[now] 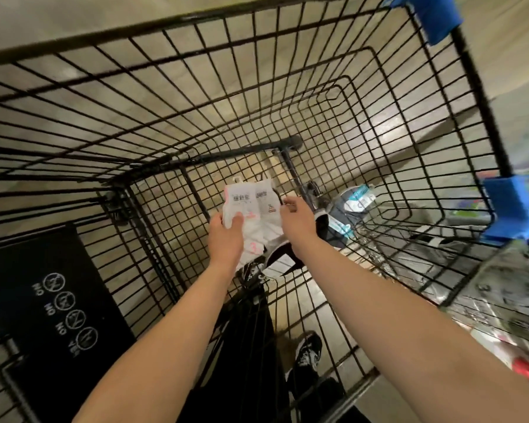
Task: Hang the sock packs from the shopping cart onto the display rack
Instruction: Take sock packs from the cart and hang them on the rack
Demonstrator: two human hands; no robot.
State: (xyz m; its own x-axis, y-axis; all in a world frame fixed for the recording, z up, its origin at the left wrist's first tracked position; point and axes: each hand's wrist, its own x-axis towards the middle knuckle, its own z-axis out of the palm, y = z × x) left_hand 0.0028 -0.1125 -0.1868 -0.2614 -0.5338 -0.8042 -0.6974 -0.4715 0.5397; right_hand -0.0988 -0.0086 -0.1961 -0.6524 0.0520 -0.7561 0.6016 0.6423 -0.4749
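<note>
Reaching down into the cart [104,41], both bare arms are being stretched toward its floor. A white pack [252,206] is being gripped by the left hand [225,239], thumb laid over the lower corner and fingers curled beneath. Its right edge is being pinched by the right hand [297,218]. The pack is being held just above the cart's wire bottom, its white hook [236,178] pointing away from the person. Under and just beside it a dark pack [277,257] is lying, and farther right more packs [359,199] with blue-and-white labels are being left on the wire. No rack is being shown clearly; the right margin is too blurred to read. By this view the task is judged to be midway at best. One pack is being picked up, none is being seen hung, and several are waiting to be carried over and hooked.
</note>
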